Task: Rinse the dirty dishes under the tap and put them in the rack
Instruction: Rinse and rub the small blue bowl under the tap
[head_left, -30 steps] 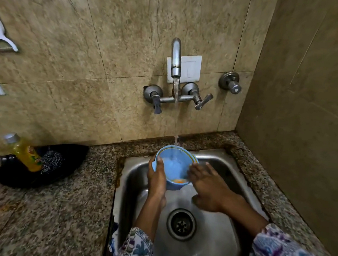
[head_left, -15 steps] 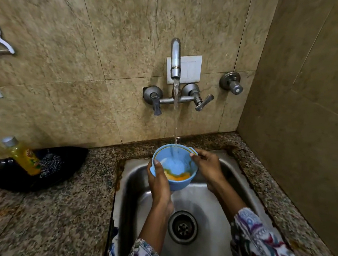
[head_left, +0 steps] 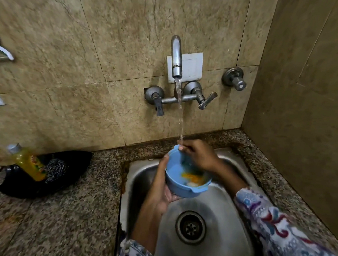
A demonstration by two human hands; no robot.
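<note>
A small blue bowl [head_left: 175, 171] with yellow residue at its bottom is held over the steel sink [head_left: 214, 204], tilted toward me. My left hand [head_left: 160, 189] grips its left side and underside. My right hand [head_left: 199, 155] lies over the far rim with fingers reaching inside the bowl. The wall tap [head_left: 176, 57] runs, and its thin stream lands on my right hand's fingers at the bowl's far edge. No rack is in sight.
The sink drain [head_left: 190, 227] lies below the bowl. On the granite counter [head_left: 66, 210] to the left, a black tray [head_left: 45, 175] holds a yellow bottle [head_left: 28, 162] and a scrubber. Tiled walls close in behind and on the right.
The bowl has tipped toward me and sunk a little. My right hand went from the sink floor to the bowl's far rim, then into the bowl under the stream.
</note>
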